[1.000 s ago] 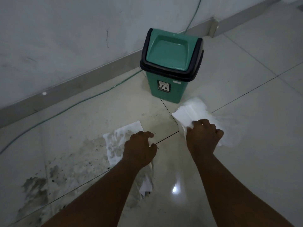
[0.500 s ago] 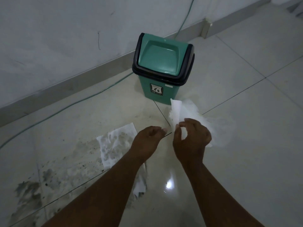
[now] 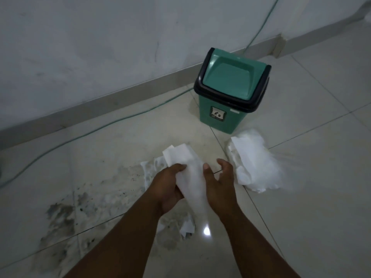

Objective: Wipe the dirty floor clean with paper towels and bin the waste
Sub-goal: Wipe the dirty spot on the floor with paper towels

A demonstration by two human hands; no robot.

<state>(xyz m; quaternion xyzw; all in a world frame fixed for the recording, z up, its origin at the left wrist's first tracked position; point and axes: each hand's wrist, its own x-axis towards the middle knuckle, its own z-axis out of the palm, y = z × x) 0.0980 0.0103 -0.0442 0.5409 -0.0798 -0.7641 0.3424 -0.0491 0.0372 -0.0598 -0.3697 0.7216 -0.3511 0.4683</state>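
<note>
The clean white paper towel sheet (image 3: 191, 177) was held above the glossy pale tiled floor (image 3: 313, 207), in front of the person and between both hands. It was gripped by the left hand (image 3: 167, 187), whose fingers (image 3: 177, 168) were curled round its middle, so that the upper end stood up past the thumb and the lower end trailed down toward the tiles. The right hand (image 3: 217, 183) was placed against the sheet's right edge, its thumb touching the paper and its other fingers loosely bent and spread, with nothing clasped in them. A soiled, crumpled white paper towel (image 3: 152, 169) was seen lying flat on the floor under the left hand, beside dark grey dirt smears (image 3: 60, 215) spread to the left. A loose stack of white paper towels (image 3: 253, 165) was seen on the floor just right of the right hand. The small green plastic swing-lid bin (image 3: 230, 91) with a black rim was stood upright beyond it, near the grey skirting, along which a thin green cable (image 3: 112, 122) was laid.
</note>
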